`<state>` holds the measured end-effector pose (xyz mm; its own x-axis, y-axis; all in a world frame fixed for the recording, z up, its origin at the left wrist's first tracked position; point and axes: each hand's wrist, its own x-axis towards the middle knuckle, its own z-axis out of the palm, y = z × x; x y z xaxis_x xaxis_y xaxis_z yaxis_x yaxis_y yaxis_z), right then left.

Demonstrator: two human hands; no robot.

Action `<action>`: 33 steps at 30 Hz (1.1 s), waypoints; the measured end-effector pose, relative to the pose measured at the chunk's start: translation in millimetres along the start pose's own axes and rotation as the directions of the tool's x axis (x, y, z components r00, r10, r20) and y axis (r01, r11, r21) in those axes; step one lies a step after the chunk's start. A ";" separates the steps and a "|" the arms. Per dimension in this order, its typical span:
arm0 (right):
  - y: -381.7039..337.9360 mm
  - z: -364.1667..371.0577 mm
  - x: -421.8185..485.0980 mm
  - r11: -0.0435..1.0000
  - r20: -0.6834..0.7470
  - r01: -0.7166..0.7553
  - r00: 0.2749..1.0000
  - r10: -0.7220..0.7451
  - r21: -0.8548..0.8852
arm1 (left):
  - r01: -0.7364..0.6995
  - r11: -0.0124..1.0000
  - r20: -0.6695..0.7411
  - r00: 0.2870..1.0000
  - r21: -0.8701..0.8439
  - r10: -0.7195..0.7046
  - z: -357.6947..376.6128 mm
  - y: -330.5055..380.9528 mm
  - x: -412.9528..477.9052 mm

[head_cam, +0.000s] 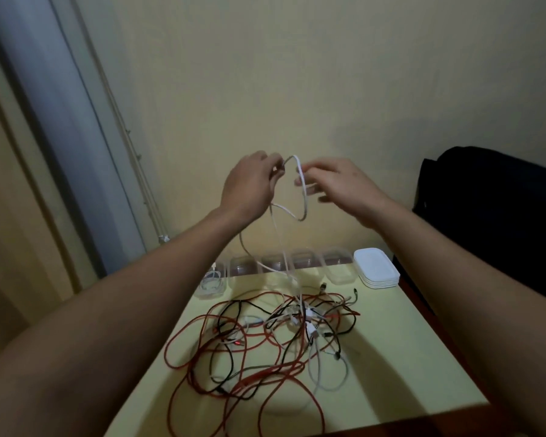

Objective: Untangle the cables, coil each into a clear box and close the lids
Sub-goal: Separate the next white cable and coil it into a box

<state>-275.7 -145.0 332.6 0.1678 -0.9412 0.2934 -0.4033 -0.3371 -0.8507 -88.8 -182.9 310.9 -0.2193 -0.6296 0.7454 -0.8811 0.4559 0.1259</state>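
Note:
I hold a white cable [304, 197] up in the air in front of the wall. My left hand [249, 184] grips one side of its loop and my right hand [341, 184] pinches the other side. The cable's ends hang down into a tangle of red, black and white cables [265, 339] on the yellow-green table [407, 357]. A row of clear boxes [306, 263] stands open along the table's far edge. The leftmost clear box [211, 283] holds a coiled white cable.
A stack of white lids [375, 271] sits at the table's far right corner. A dark bag or chair [492, 222] stands right of the table. A grey curtain [60, 127] hangs at the left, with thin wall cables beside it.

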 end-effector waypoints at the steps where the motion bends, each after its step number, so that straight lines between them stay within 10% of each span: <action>1: -5.6 5.1 -3.4 0.990 0.040 -0.039 0.999 0.034 0.138 | -0.050 0.997 -0.017 0.999 0.062 0.051 -2.6 2.7 1.2; 10: -5.6 -0.6 -3.7 0.661 0.168 -0.275 0.960 0.222 0.698 | -0.279 0.882 -0.060 0.944 0.379 0.325 13.5 -14.1 -18.0; 15: 9.3 -5.5 -8.8 0.884 -0.059 -0.115 0.986 0.158 0.454 | 0.056 0.998 0.093 0.994 -0.004 -0.055 42.9 -24.3 -60.7; 20: 31.9 -23.9 -10.5 0.998 -0.164 0.053 0.985 -0.046 0.041 | 0.437 0.889 0.492 0.809 -0.139 -0.321 71.4 -28.7 -103.2; 24: 60.3 -37.9 -8.3 0.743 -0.114 -0.117 0.992 0.055 -0.659 | 0.539 0.765 0.424 0.821 -0.353 -0.383 69.5 -16.1 -77.2; 27: 56.6 -31.0 -9.1 0.701 -0.194 -0.211 0.975 0.104 -0.682 | 0.446 0.794 0.242 0.894 -0.413 -0.377 47.7 -3.9 -35.3; 33: 26.4 -5.7 -3.4 0.711 -0.148 0.153 0.928 -0.343 -0.686 | -0.035 0.981 0.056 0.997 -0.190 0.046 12.6 19.9 7.8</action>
<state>-292.1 -150.9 311.6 0.1604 -0.7611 0.6285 -0.8782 -0.4007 -0.2612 -113.4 -186.7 310.9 -0.2825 -0.6420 0.7127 -0.7770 0.5889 0.2225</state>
